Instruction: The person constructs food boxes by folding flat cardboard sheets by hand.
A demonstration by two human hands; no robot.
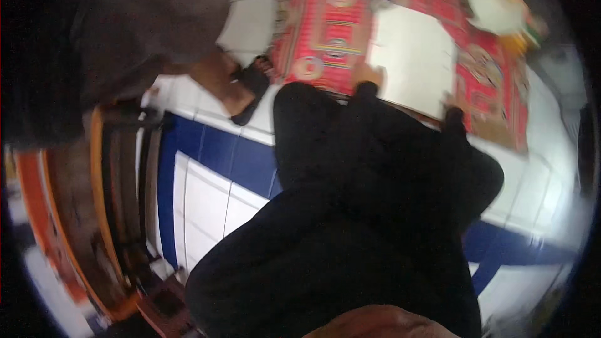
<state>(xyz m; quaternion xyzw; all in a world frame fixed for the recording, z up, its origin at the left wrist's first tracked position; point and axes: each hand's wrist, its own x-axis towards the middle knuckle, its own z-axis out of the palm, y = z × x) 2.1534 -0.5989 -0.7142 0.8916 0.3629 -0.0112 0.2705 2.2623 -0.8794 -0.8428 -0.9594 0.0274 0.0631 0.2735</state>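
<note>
A white rectangular flat thing (413,59), perhaps a sheet or the top of a shallow box, lies in front of my knees over a red patterned mat (341,31). My left hand (367,75) is at its near left edge, fingers closed about that side. At the near right corner, my right hand (451,101) grips the opposite edge, small and blurred. Both forearms are in black sleeves. Motion blur hides the finer finger positions and any marking on the white surface.
Another person (156,37) in dark clothing is at the left, one foot in a black sandal (253,84) beside the mat. White and yellow packages (498,6) lie at the far right. Wooden furniture (81,213) stands lower left on white and blue tiles (247,163).
</note>
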